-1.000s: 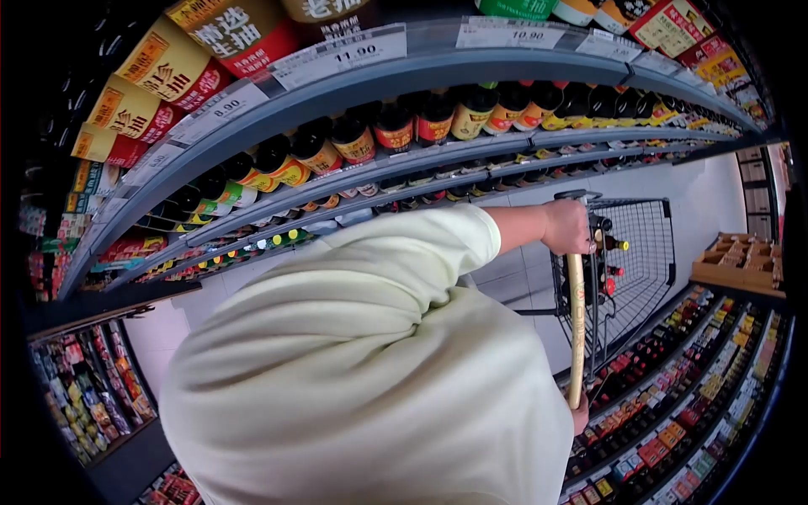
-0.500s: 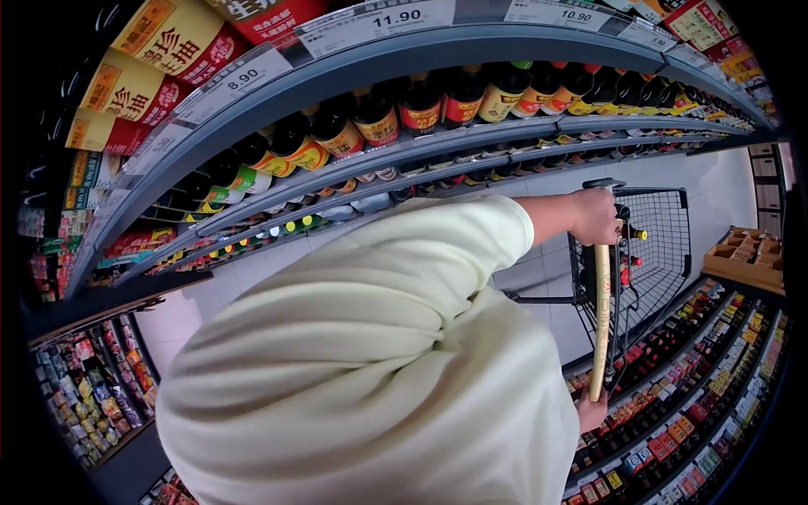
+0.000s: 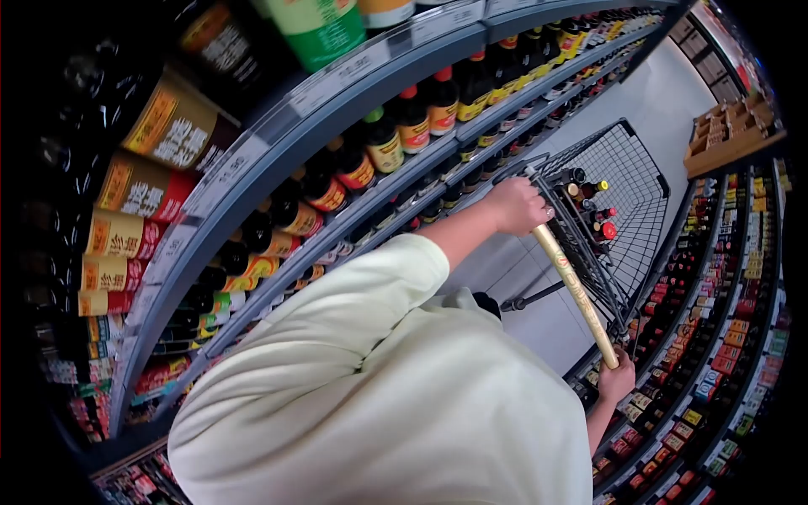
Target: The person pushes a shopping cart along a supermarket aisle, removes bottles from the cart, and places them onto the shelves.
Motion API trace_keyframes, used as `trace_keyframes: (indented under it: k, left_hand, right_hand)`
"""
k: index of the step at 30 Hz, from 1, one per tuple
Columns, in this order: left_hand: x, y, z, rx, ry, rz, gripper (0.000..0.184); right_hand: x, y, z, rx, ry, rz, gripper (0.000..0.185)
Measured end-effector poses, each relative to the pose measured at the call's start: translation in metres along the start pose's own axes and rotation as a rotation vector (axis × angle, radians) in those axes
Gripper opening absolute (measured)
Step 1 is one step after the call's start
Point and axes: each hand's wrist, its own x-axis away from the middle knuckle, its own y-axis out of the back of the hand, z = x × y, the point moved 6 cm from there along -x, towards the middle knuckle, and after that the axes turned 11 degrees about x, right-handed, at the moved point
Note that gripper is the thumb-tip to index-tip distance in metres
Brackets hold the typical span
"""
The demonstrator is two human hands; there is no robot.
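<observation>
My left hand (image 3: 517,204) is closed round the upper end of the pale cart handle (image 3: 577,296). Lower down, my right hand (image 3: 617,379) grips the handle's other end. Beyond the handle stretches a black wire shopping cart (image 3: 624,126). Several dark bottles (image 3: 603,229) with red and yellow caps are gathered in the cart near the handle. A pale sleeve covers my left upper arm, and my shirt fills the lower middle of the view.
Shelves (image 3: 337,210) of sauce bottles and packs run close along the left side. Another stocked shelf unit (image 3: 707,337) lines the right side. A wooden crate display (image 3: 732,135) stands at the upper right. Tiled floor (image 3: 539,332) shows beside and beyond the cart.
The view has turned, so the handle now slants and the cart points more to the upper right. More of my right hand and forearm shows. Both hands have stayed on the handle.
</observation>
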Motion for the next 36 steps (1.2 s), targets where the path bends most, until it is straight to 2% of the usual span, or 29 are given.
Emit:
trace_keyframes:
  k: [5,9,12,19,21,30,32,36]
  left_hand:
    - [-0.010,0.000,-0.001,-0.005,-0.001,-0.017,0.009]
    - [-0.018,-0.003,-0.005,0.035,0.058,0.016,0.012]
    - [-0.023,-0.009,-0.006,0.015,0.013,-0.011,0.015]
    - [-0.047,-0.018,-0.012,-0.006,0.028,0.018,0.010]
    - [-0.053,-0.027,-0.010,-0.043,0.066,0.126,0.012]
    - [-0.081,-0.044,-0.008,-0.060,0.046,0.049,0.009]
    - [-0.087,-0.052,-0.006,-0.097,0.070,0.120,0.012]
    - [-0.103,-0.064,-0.001,-0.106,0.068,0.125,0.011]
  right_hand:
    - [-0.006,0.003,-0.005,-0.043,-0.064,-0.025,0.033]
    - [-0.013,0.015,-0.004,-0.080,0.000,-0.066,0.033]
    - [-0.021,0.013,-0.011,-0.121,0.018,-0.077,0.031]
    - [-0.040,0.005,-0.031,-0.146,0.010,-0.038,0.032]
    - [-0.048,0.002,-0.035,-0.161,0.030,-0.051,0.034]
    - [-0.081,-0.003,-0.055,-0.210,0.011,-0.045,0.036]
    - [-0.089,-0.006,-0.060,-0.209,0.044,-0.082,0.036]
    - [-0.106,-0.013,-0.070,-0.213,0.049,-0.087,0.038]
